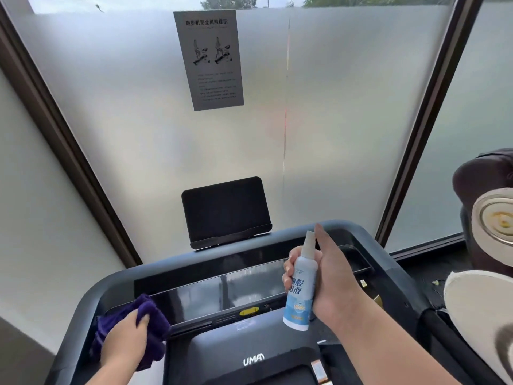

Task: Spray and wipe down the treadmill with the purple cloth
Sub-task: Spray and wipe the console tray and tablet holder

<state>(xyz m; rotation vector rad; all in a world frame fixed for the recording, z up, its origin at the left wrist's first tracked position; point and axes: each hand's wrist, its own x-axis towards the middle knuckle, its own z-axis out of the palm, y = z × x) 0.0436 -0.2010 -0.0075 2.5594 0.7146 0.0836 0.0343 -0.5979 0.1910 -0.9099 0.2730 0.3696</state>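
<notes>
The treadmill console (211, 293) fills the lower middle, dark grey with a long glossy black panel and a black tablet screen (225, 210) standing above it. My left hand (126, 343) grips the bunched purple cloth (144, 312) against the console's left end. My right hand (327, 282) holds a white and light-blue spray bottle (300, 290) upright above the console's middle right. Its index finger is raised at the nozzle, which points toward the panel.
Frosted window glass (333, 120) with a printed safety notice (209, 59) stands straight ahead behind the console. A dark window frame (63, 140) runs down the left. Cream and brown rounded equipment (488, 245) crowds the right edge. A yellow safety clip (249, 311) sits on the console.
</notes>
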